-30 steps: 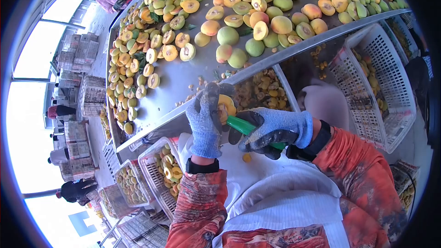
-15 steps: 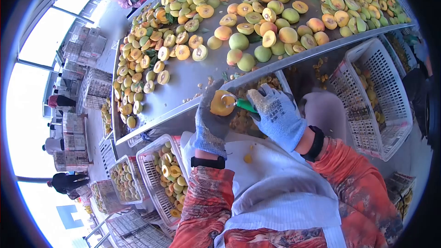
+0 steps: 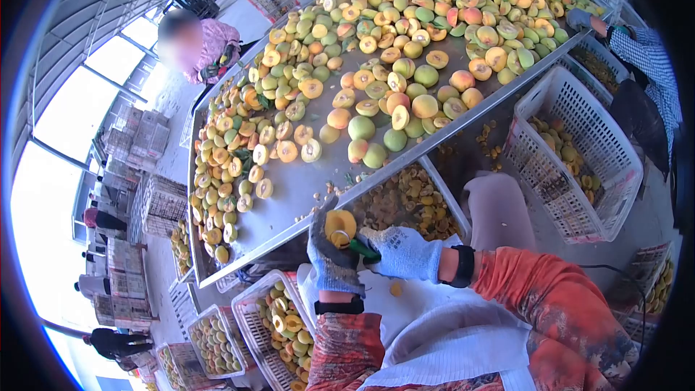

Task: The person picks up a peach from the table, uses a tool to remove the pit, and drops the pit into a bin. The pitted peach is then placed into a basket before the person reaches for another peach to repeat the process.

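Note:
My left hand [image 3: 331,261], in a blue-grey glove, is closed around a halved yellow peach [image 3: 342,221], its cut face turned up. My right hand [image 3: 409,252], gloved in light blue, grips the green handle of a pitting tool [image 3: 365,249]. The tool's metal ring lies against the lower part of the peach half; I cannot tell how deep it sits. Both hands are close together in front of the near edge of the metal table [image 3: 289,206]. Below them, a white apron [image 3: 449,326] covers my lap.
Many halved peaches [image 3: 286,150] cover the table. Under its edge stands a bin of pits and scraps [image 3: 413,203]. White crates [image 3: 271,340] with peach halves stand at left, another crate [image 3: 579,210] at right. A co-worker's gloved hand [image 3: 579,19] rests at the table's right end.
The view has tilted up, so the table sits lower in it. My right hand has come closer to my left, and the tool's ring has shifted onto the lower part of the peach half.

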Action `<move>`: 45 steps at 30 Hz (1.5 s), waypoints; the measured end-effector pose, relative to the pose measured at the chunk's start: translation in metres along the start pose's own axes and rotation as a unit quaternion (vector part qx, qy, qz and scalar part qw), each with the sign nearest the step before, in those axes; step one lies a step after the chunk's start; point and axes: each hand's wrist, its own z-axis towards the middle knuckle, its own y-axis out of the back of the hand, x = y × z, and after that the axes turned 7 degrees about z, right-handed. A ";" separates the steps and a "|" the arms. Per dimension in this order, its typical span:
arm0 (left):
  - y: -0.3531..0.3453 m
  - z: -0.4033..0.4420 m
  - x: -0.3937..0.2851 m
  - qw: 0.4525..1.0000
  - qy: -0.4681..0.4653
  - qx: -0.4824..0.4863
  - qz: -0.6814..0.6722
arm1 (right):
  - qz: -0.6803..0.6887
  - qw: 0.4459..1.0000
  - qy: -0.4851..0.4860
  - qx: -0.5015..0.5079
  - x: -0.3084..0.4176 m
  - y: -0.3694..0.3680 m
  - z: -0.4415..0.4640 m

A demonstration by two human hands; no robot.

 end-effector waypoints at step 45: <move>-0.040 -0.049 -0.037 0.983 0.056 0.143 0.097 | -0.084 0.971 0.112 -0.194 0.012 0.036 -0.039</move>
